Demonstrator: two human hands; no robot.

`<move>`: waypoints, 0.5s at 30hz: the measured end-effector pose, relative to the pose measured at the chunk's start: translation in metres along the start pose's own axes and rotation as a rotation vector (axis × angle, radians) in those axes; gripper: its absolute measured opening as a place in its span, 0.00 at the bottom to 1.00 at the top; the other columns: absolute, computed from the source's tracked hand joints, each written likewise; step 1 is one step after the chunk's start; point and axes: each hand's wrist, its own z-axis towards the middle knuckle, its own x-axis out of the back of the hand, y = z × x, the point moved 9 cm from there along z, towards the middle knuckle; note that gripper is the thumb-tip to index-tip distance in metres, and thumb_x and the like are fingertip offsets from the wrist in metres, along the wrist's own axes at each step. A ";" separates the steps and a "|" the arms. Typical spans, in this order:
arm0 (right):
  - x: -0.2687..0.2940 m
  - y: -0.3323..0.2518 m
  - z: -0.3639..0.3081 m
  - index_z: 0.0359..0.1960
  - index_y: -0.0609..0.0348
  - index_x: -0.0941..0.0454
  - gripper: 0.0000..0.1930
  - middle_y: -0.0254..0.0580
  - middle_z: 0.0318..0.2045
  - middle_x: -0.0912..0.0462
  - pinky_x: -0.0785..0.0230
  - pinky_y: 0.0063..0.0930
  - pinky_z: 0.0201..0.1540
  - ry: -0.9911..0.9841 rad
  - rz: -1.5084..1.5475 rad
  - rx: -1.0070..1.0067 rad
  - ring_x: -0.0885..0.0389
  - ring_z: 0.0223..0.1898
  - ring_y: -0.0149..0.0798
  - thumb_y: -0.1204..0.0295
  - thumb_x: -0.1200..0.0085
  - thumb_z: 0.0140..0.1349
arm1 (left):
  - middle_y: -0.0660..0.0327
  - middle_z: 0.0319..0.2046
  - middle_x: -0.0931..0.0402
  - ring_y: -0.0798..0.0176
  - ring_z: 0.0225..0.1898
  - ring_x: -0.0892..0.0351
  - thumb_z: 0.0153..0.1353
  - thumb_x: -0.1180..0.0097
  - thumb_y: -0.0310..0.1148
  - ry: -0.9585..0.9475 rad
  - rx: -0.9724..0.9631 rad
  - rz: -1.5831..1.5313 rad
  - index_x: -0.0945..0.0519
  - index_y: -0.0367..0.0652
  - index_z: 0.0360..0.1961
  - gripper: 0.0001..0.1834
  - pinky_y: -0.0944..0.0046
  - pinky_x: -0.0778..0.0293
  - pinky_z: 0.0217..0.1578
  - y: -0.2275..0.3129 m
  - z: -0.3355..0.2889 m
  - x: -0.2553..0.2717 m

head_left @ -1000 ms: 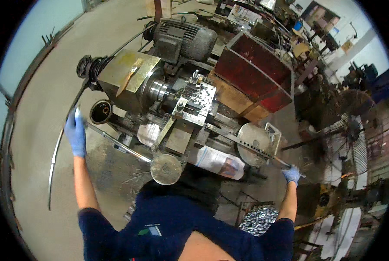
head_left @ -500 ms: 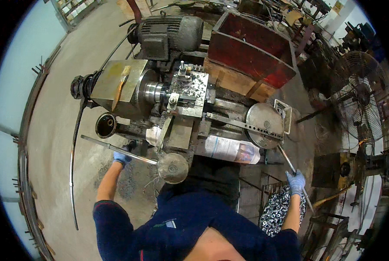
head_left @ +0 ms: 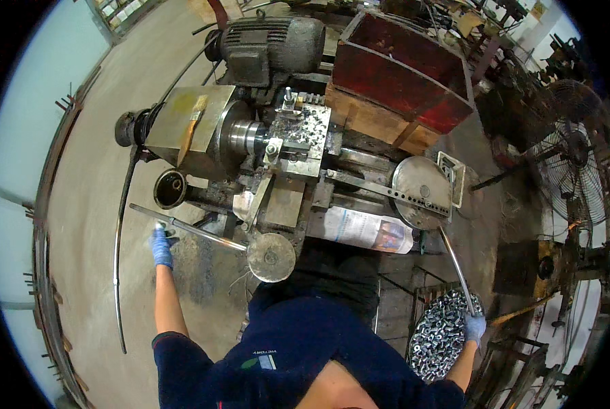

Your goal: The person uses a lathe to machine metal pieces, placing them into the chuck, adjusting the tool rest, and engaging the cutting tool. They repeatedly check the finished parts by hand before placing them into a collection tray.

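Observation:
At the right, my right hand point(head_left: 475, 328), in a blue glove, is closed round the lower end of a steel lever rod point(head_left: 458, 266). This rod slants down from a large round metal disc point(head_left: 422, 185) on the lathe-like machine. Over on the left, my gloved left hand point(head_left: 160, 249) is raised beside the free end of another metal rod point(head_left: 199, 232), apart from it. Its fingers seem pinched, with a small bright spot at their tips that I cannot make out. That rod runs to a smaller round plate point(head_left: 271, 258) in front of me.
A basket point(head_left: 433, 334) full of small metal nut-like parts stands by my right hand. The machine bears a spindle point(head_left: 245, 135), a tool block point(head_left: 298, 140) with chips, and a brush point(head_left: 192, 129). Behind are a motor point(head_left: 274, 46) and red bin point(head_left: 404, 65); a fan point(head_left: 569, 163) is right.
My left hand has moved left and out from under the left rod. My right hand has slid down its lever to the lower end, and the lever has swung slightly.

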 end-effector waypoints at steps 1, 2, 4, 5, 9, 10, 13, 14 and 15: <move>-0.006 0.017 0.003 0.36 0.60 0.22 0.29 0.58 0.35 0.21 0.31 0.40 0.42 0.000 -0.021 -0.025 0.23 0.40 0.55 0.49 0.37 0.38 | 0.56 0.22 0.27 0.61 0.18 0.26 0.59 0.51 0.52 0.010 -0.004 -0.036 0.26 0.39 0.37 0.23 0.63 0.27 0.19 0.020 -0.012 -0.006; -0.015 0.041 0.008 0.36 0.61 0.22 0.29 0.58 0.35 0.21 0.31 0.40 0.43 -0.005 -0.041 -0.052 0.23 0.41 0.56 0.49 0.37 0.38 | 0.55 0.22 0.27 0.61 0.19 0.25 0.59 0.51 0.51 0.018 -0.012 -0.068 0.27 0.38 0.37 0.23 0.63 0.26 0.18 0.046 -0.028 -0.015; -0.025 0.062 0.016 0.36 0.62 0.22 0.29 0.59 0.36 0.21 0.31 0.40 0.44 0.011 -0.057 -0.050 0.23 0.41 0.56 0.50 0.37 0.38 | 0.54 0.22 0.27 0.61 0.18 0.24 0.59 0.49 0.48 0.078 -0.011 -0.116 0.29 0.36 0.37 0.22 0.62 0.26 0.18 0.068 -0.031 -0.025; -0.026 0.064 0.023 0.37 0.63 0.22 0.30 0.60 0.36 0.22 0.31 0.40 0.44 0.035 -0.061 -0.022 0.24 0.42 0.56 0.51 0.37 0.37 | 0.54 0.22 0.27 0.61 0.17 0.25 0.59 0.48 0.47 0.129 0.004 -0.132 0.29 0.35 0.35 0.22 0.62 0.26 0.17 0.067 -0.025 -0.028; -0.031 0.072 0.020 0.38 0.66 0.23 0.30 0.62 0.38 0.23 0.32 0.40 0.46 0.027 -0.075 -0.065 0.25 0.43 0.57 0.54 0.37 0.36 | 0.55 0.20 0.28 0.63 0.12 0.28 0.57 0.45 0.38 0.341 -0.033 -0.243 0.32 0.33 0.30 0.17 0.65 0.29 0.13 0.064 -0.025 -0.064; -0.031 0.076 0.018 0.38 0.66 0.23 0.30 0.62 0.38 0.23 0.33 0.40 0.47 0.029 -0.071 -0.073 0.25 0.44 0.57 0.55 0.38 0.36 | 0.55 0.20 0.28 0.63 0.12 0.28 0.57 0.45 0.37 0.320 -0.040 -0.230 0.33 0.33 0.30 0.16 0.65 0.29 0.13 0.068 -0.027 -0.072; -0.023 0.059 0.008 0.38 0.65 0.23 0.27 0.61 0.39 0.22 0.33 0.40 0.47 -0.023 -0.050 -0.102 0.25 0.44 0.57 0.57 0.39 0.38 | 0.56 0.20 0.29 0.62 0.12 0.28 0.56 0.45 0.34 0.330 -0.052 -0.205 0.34 0.33 0.30 0.14 0.65 0.29 0.12 0.075 -0.035 -0.068; -0.026 0.062 0.009 0.38 0.65 0.23 0.27 0.60 0.39 0.22 0.33 0.40 0.47 -0.028 -0.059 -0.101 0.25 0.44 0.57 0.57 0.40 0.39 | 0.56 0.20 0.29 0.62 0.12 0.28 0.56 0.45 0.34 0.339 -0.054 -0.208 0.34 0.33 0.30 0.14 0.65 0.29 0.12 0.075 -0.036 -0.067; -0.018 0.052 0.002 0.38 0.64 0.23 0.25 0.60 0.37 0.22 0.33 0.41 0.46 -0.011 -0.099 -0.108 0.25 0.43 0.57 0.58 0.40 0.40 | 0.56 0.20 0.29 0.62 0.13 0.28 0.56 0.45 0.33 0.349 -0.056 -0.210 0.34 0.33 0.30 0.14 0.65 0.29 0.13 0.074 -0.036 -0.066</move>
